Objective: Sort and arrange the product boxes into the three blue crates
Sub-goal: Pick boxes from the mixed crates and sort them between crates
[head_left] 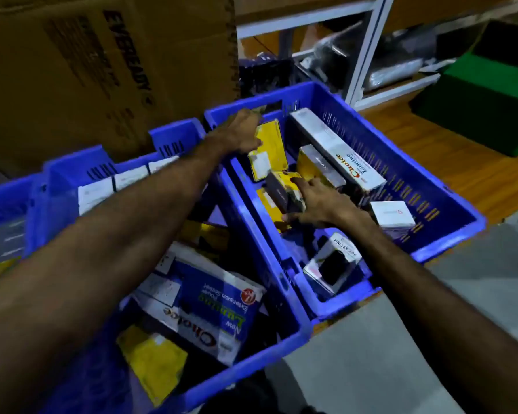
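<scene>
Head view: in the right blue crate [449, 234], a small dark-and-yellow box [284, 192] near its middle is being pinched by the right hand [317, 201], while a flat yellow box [268, 150] at the far left wall is being steadied by the left hand [240, 132], fingers spread. That leaning box is likely being left to topple if released.

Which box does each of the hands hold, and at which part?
Right hand grips the dark-and-yellow box at its near end. Left hand rests on the upright yellow box, top edge.
</scene>
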`<state>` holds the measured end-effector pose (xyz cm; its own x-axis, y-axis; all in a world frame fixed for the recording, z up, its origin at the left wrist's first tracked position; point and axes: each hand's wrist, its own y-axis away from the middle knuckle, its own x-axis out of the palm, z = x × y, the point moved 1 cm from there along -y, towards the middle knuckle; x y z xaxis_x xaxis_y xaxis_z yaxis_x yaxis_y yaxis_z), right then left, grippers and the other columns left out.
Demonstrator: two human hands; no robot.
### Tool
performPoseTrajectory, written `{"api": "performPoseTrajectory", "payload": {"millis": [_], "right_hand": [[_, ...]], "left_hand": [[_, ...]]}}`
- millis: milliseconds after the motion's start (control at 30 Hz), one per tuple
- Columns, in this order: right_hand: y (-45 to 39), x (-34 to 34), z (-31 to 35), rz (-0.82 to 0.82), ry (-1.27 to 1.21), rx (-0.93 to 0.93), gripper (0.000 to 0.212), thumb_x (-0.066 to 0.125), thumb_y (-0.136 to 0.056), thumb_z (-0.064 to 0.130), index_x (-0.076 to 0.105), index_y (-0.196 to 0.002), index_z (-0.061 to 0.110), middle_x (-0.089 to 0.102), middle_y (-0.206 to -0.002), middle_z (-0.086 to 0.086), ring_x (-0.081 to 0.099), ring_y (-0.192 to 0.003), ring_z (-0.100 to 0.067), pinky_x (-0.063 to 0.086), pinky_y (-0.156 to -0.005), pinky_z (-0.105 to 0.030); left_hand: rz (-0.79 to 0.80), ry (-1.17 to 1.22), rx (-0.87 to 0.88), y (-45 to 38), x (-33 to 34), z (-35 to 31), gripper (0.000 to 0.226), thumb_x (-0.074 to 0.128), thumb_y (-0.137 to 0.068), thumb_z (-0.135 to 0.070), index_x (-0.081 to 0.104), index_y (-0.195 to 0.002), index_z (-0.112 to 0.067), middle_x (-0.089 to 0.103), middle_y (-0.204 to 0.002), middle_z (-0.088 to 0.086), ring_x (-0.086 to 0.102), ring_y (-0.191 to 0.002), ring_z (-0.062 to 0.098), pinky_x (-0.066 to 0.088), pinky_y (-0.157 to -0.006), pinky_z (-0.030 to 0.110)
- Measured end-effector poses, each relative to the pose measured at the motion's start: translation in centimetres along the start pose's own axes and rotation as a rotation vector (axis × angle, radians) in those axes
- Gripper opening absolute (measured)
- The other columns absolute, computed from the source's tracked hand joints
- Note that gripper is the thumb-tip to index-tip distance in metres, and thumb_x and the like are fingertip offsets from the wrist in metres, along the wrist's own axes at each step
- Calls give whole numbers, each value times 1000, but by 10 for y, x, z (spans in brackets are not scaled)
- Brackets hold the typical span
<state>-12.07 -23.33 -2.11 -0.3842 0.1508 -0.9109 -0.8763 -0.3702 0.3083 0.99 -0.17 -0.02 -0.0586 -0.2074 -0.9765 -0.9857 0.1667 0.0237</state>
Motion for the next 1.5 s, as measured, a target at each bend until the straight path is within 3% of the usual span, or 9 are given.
{"api": "performPoseTrajectory", "payload": {"millis": [367, 667, 833, 933, 1000, 1100, 1300, 1400, 1500], "right_hand": [[-16, 15, -7, 5, 172, 86, 110, 76, -68, 74, 22, -151, 28, 45, -143, -9, 57, -123, -41, 48, -88, -56], [-15, 11, -3, -142, 147, 76, 79, 75, -70, 65, 41, -126, 21, 63, -118, -13, 64, -106, -40, 47, -80, -48], [-10, 2, -4, -282, 149, 169, 73, 76, -71, 59, 51, -123, 13, 68, -112, -13, 67, -104, -38, 41, -71, -42], [-5, -6, -7, -341, 118, 229, 54, 67, -85, 48, 57, -123, 11, 68, -119, -15, 65, -110, -40, 42, -78, -43], [3, -15, -8, -377, -7, 273, 55, 57, -92, 54, 62, -121, 9, 67, -122, -19, 64, -113, -42, 47, -84, -46], [18, -30, -13, -418, -304, 319, 63, 55, -87, 64, 64, -115, 9, 66, -121, -21, 63, -114, -43, 49, -91, -49], [66, -57, -36, -554, -1076, 244, 26, 69, -79, 40, 70, -78, 13, 74, -84, -12, 69, -78, -27, 59, -75, -49], [102, -62, -28, -470, -1436, 115, 16, 71, -90, 26, 69, -86, 11, 70, -74, -10, 63, -56, -22, 53, -48, -30], [137, -57, -8, -298, -1634, 56, 18, 71, -92, 26, 68, -104, 13, 73, -79, -5, 68, -58, -16, 54, -50, -24]], "left_hand": [[109, -122, -80, -51, 29, -9, 71, 75, -72, -60, 58, -120, -11, 41, -157, 21, 43, -140, 44, 44, -109, 53], [133, 158, -273, -46, 23, -6, 54, 89, -71, -43, 62, -108, -14, 60, -138, 14, 61, -120, 35, 54, -97, 42], [110, 358, -326, -32, 18, -13, 76, 97, -56, -29, 60, -122, -26, 79, -100, 9, 75, -95, 23, 61, -89, 43], [7, 347, -320, -11, 10, -29, 118, 91, -40, -40, 50, -148, -20, 77, -104, 10, 74, -98, 27, 61, -86, 41], [-73, 356, -313, 15, -5, -44, 112, 89, -43, -40, 53, -146, -18, 76, -112, 12, 71, -107, 29, 60, -88, 41], [-195, 394, -341, 53, -33, -59, 58, 91, -66, -30, 68, -116, -13, 73, -114, 12, 66, -112, 29, 54, -85, 39], [-465, 813, -358, 148, -86, -63, 37, 88, -80, -22, 65, -105, -10, 64, -83, -2, 61, -66, 7, 48, -53, 15], [-565, 1096, -368, 210, -92, -75, 27, 83, -86, -16, 58, -95, -11, 63, -75, 3, 55, -46, 7, 49, -44, 25], [-630, 1283, -427, 272, -87, -81, 25, 80, -89, -15, 55, -89, -13, 59, -73, 1, 45, -45, 13, 48, -49, 29]]}}
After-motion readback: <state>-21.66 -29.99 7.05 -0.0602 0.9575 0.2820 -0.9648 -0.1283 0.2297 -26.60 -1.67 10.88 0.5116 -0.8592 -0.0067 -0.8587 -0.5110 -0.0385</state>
